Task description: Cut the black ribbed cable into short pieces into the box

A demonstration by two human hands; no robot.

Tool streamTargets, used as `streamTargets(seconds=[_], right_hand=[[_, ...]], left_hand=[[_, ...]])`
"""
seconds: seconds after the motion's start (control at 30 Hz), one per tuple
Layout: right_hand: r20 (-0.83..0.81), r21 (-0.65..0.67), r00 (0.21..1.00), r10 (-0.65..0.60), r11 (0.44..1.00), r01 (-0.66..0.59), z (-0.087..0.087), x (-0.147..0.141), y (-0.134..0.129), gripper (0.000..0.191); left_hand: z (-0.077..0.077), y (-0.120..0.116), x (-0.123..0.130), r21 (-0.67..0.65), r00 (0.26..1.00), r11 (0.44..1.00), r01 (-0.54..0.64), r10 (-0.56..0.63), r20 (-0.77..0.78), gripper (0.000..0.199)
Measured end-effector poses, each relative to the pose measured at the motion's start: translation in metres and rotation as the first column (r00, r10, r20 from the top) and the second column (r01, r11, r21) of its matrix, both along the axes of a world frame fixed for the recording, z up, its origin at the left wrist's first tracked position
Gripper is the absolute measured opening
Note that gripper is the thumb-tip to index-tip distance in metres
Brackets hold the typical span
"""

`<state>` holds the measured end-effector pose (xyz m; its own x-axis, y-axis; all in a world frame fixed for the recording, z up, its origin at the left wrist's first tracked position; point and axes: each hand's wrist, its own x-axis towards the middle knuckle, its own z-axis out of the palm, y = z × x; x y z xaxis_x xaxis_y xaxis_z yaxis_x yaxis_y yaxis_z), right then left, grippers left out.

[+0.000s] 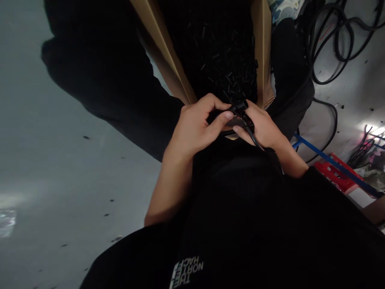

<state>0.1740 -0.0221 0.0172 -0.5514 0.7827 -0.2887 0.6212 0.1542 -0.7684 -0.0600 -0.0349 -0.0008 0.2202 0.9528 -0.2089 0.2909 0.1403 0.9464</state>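
A dark ribbed piece [239,106] with thin black strands is held between both hands, just over the near end of a cardboard box [177,64]. My left hand [201,124] is closed on its left side, thumb and index finger pressed close together. From the right, my right hand [260,124] wraps round the same piece, with the thumb below it. A black strip [252,136] sticks out downward between the hands. Many small black tube-like pieces [231,76] fill the box. The exact shape of the held piece is partly hidden by the fingers.
My dark-clothed legs flank the box. Black cables [323,82] lie coiled on the grey floor [75,168] at the upper right. A blue bar [331,160] and a red crate [339,176] stand at the right. Small black bits are scattered on the floor.
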Motion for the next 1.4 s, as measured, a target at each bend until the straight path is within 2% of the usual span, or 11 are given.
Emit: streamTargets(seconds=[0.17, 0.23, 0.33, 0.6, 0.77, 0.93, 1.03, 1.13, 1.27, 1.4], right_hand=[[-0.129, -0.016, 0.992, -0.009, 1.0, 0.007, 0.031, 0.002, -0.005, 0.031], [-0.149, -0.041, 0.989, -0.01, 0.999, 0.004, 0.039, 0.005, -0.006, 0.034], [-0.175, -0.078, 0.984, 0.009, 0.997, -0.023, 0.046, 0.011, -0.007, 0.039], [-0.178, -0.134, 0.983, 0.05, 0.988, -0.075, 0.047, 0.02, -0.012, 0.053], [-0.12, -0.147, 0.993, -0.002, 0.989, -0.016, 0.045, 0.019, -0.016, 0.055], [-0.161, -0.206, 0.984, -0.079, 0.978, 0.045, 0.043, 0.027, -0.024, 0.057], [-0.166, -0.203, 0.983, -0.073, 0.978, 0.038, 0.039, 0.032, -0.025, 0.063], [-0.141, -0.158, 0.989, -0.042, 0.987, 0.02, 0.036, 0.033, -0.023, 0.064], [-0.077, -0.107, 0.996, -0.037, 0.994, 0.028, 0.034, 0.027, -0.02, 0.06], [-0.071, -0.153, 0.994, -0.08, 0.986, 0.068, 0.029, 0.029, -0.023, 0.059]], left_hand=[[0.043, -0.008, 0.001, -0.011, 0.999, 0.999, -0.034, 0.034, -0.034, 0.031], [0.053, -0.01, 0.003, -0.034, 0.999, 0.999, -0.035, 0.034, -0.039, 0.032], [0.059, -0.013, 0.005, -0.066, 1.0, 0.998, -0.023, 0.022, -0.023, 0.033], [0.056, -0.021, 0.007, -0.153, 0.999, 0.988, 0.029, -0.025, 0.024, 0.031], [0.051, -0.022, 0.013, -0.11, 1.0, 0.994, -0.005, 0.007, 0.017, 0.033], [0.048, -0.019, 0.011, -0.116, 1.0, 0.993, -0.029, 0.028, -0.015, 0.031], [0.047, -0.02, 0.013, -0.11, 0.999, 0.993, -0.036, 0.031, -0.043, 0.029], [0.045, -0.025, 0.02, -0.032, 0.994, 0.999, -0.023, 0.019, -0.108, 0.021], [0.036, -0.03, 0.031, 0.023, 0.975, 1.0, 0.004, 0.001, -0.222, 0.018], [0.021, -0.03, 0.028, 0.006, 0.974, 0.998, -0.059, 0.059, -0.219, 0.023]])
